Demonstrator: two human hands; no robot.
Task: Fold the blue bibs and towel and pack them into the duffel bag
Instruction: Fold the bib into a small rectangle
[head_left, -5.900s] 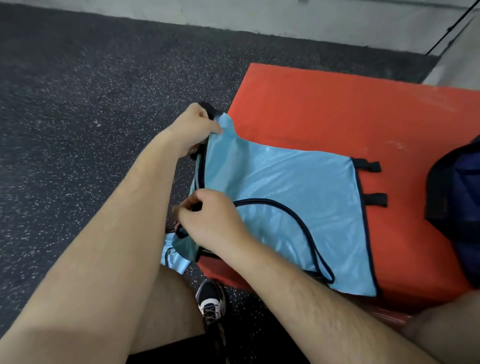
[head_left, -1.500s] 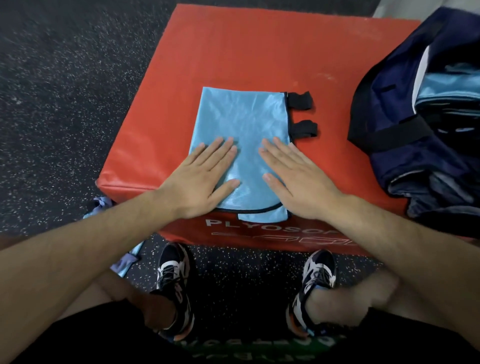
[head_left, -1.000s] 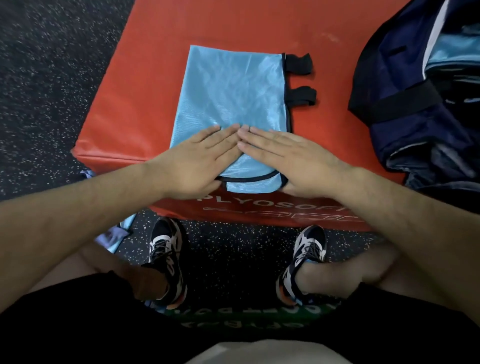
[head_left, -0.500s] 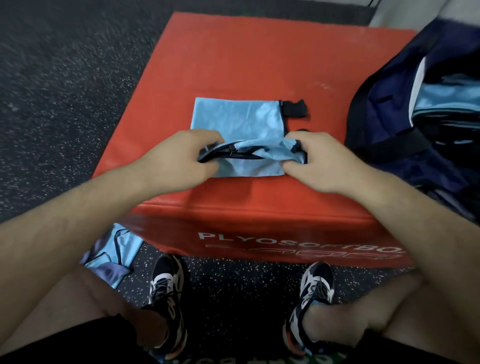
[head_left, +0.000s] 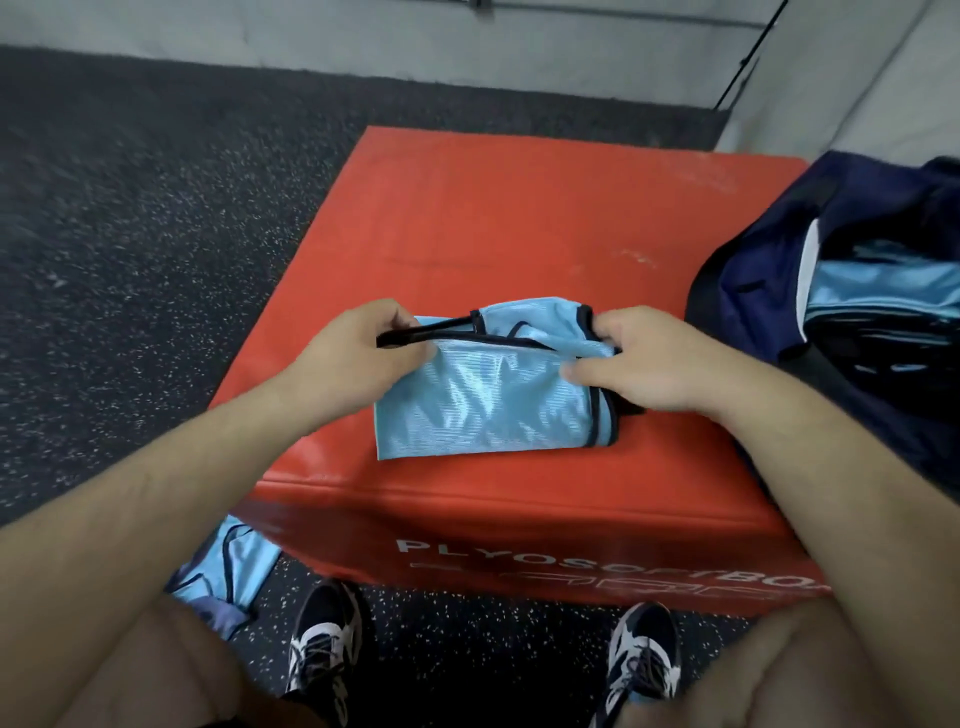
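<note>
We hold a blue bib (head_left: 493, 405) on top of the red box (head_left: 519, 234), close to its near edge. The bib is folded into a wide, short rectangle. Its near part lies flat on the box, while its far edge, with the dark trim, is lifted a little between our hands.

Our left hand (head_left: 363, 353) has a closed grip on the far left corner of the bib, fingers curled round the dark-trimmed edge. Our right hand (head_left: 654, 364) has a closed grip on the far right corner: the thumb lies on top of the cloth and the fingers curl round the bunched edge. Part of a black tab shows just under this hand.

The duffel bag (head_left: 753, 270), dark navy, sits on the right side of the box, near our right arm but apart from the bib. It is open, and folded blue cloth (head_left: 883, 280) shows inside it.

A second blue bib (head_left: 234, 561) lies crumpled on the floor (head_left: 130, 234) by the near left corner of the box, partly hidden by our left arm. The floor is dark and speckled. Our left shoe (head_left: 322, 639) and right shoe (head_left: 644, 654) stand on it in front of the box, whose near face carries white lettering. A pale wall (head_left: 363, 31) runs along the far side.
</note>
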